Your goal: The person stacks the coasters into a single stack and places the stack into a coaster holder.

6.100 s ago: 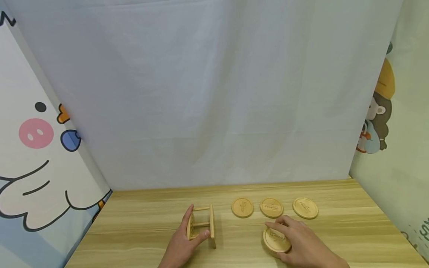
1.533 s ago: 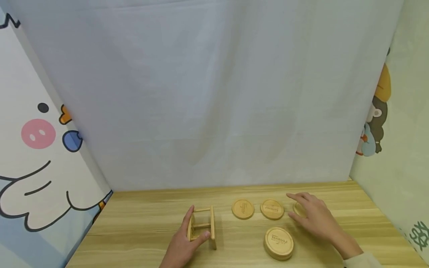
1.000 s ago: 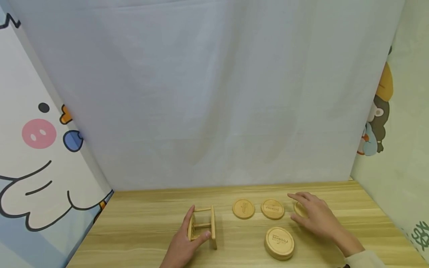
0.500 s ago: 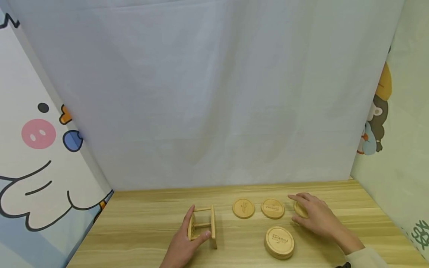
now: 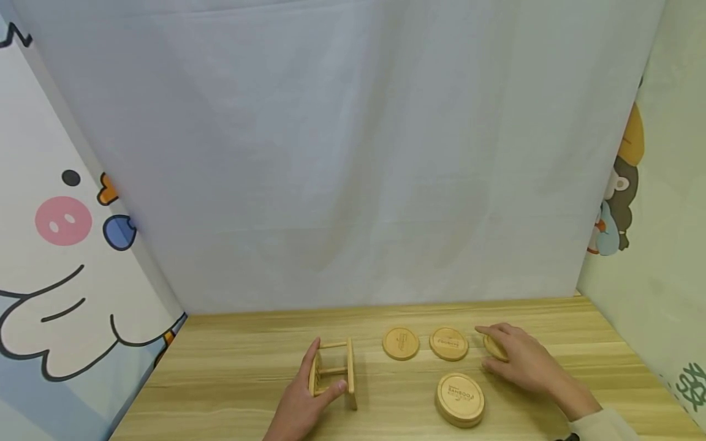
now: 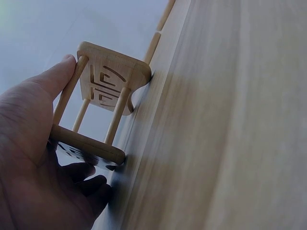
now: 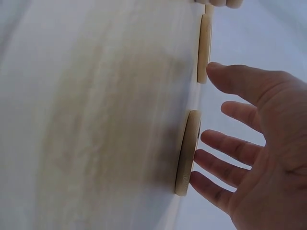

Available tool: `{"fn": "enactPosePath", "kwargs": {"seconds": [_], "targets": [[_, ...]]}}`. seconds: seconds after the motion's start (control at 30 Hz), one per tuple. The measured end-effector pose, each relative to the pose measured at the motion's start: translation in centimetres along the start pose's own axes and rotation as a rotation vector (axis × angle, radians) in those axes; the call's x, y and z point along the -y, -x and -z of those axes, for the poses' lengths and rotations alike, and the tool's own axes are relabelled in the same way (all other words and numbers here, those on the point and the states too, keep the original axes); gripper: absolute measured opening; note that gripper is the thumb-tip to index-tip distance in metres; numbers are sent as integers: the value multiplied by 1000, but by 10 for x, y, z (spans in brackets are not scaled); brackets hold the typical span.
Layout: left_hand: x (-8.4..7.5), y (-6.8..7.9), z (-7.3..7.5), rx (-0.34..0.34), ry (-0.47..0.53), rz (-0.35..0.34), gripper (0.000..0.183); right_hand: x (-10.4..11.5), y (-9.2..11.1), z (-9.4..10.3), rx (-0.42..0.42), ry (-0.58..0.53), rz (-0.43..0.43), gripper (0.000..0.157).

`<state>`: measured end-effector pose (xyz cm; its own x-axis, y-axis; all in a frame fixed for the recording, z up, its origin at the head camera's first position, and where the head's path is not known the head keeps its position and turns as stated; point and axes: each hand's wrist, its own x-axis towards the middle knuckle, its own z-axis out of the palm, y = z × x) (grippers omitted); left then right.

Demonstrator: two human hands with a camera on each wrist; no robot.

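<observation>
My left hand (image 5: pixel 298 401) holds a small bamboo coaster holder (image 5: pixel 334 370) between thumb and fingers. Its two cut-out end panels and joining rods show in the left wrist view, and it stands on the table. Over at the right, my right hand (image 5: pixel 521 358) is spread above the rightmost round bamboo coaster (image 5: pixel 494 348), partly covering it. In the right wrist view the fingertips come close to that coaster's upper face (image 7: pixel 188 153), with the fingers apart; firm contact cannot be told. A short stack of coasters (image 5: pixel 460 397) lies nearer me.
Two more coasters lie flat in the back row: one on the left (image 5: pixel 401 343) and one in the middle (image 5: pixel 448 343). A pale curtain (image 5: pixel 353 184) hangs at the table's back edge. Printed cloth panels (image 5: pixel 651 318) flank the wood-grain table (image 5: pixel 231 367).
Since the earliest frame my right hand has gone from the coaster stack to the back-right coaster. Over the last second it has only lowered slightly. My left hand keeps its hold.
</observation>
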<state>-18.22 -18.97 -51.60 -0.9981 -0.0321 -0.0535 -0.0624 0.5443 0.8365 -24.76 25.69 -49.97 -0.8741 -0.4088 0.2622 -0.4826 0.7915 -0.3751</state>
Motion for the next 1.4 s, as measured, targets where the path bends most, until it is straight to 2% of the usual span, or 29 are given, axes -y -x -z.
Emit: {"fn": "enactPosePath", "kwargs": {"seconds": [0.87, 1.17, 1.4], "targets": [[-1, 2, 0, -2, 7, 5, 106, 6, 1, 1, 20, 23, 9, 64], [1, 1, -1, -3, 5, 3, 107, 2, 0, 2, -10, 42, 18, 64], [0, 1, 0, 0, 5, 8, 107, -2, -2, 4, -27, 60, -14, 65]]}}
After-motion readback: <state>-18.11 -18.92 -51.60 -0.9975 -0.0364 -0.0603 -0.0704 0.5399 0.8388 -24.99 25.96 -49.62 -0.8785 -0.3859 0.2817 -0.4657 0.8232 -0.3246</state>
